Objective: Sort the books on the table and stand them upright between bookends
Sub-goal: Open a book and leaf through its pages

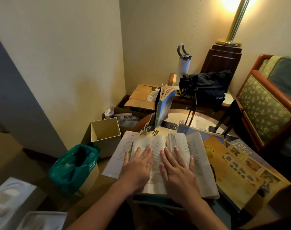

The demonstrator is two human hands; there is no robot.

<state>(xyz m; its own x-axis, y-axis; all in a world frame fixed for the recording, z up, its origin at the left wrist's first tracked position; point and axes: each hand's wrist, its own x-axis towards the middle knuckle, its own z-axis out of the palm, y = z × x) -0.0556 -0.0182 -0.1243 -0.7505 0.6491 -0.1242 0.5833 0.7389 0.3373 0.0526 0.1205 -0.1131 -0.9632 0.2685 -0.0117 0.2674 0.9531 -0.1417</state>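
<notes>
The left hand (pixel 138 165) and right hand (pixel 178 168) press flat, fingers straight, on the open book (pixel 197 146) atop a loose pile at the worktop's (pixel 202 119) near edge, where a push could slide it off.

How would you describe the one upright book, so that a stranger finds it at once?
Start at the round table. At its far left edge, beyond the open book, a blue paperback stands on end, its yellowed pages fanning at the top. Every other book lies flat.
</notes>
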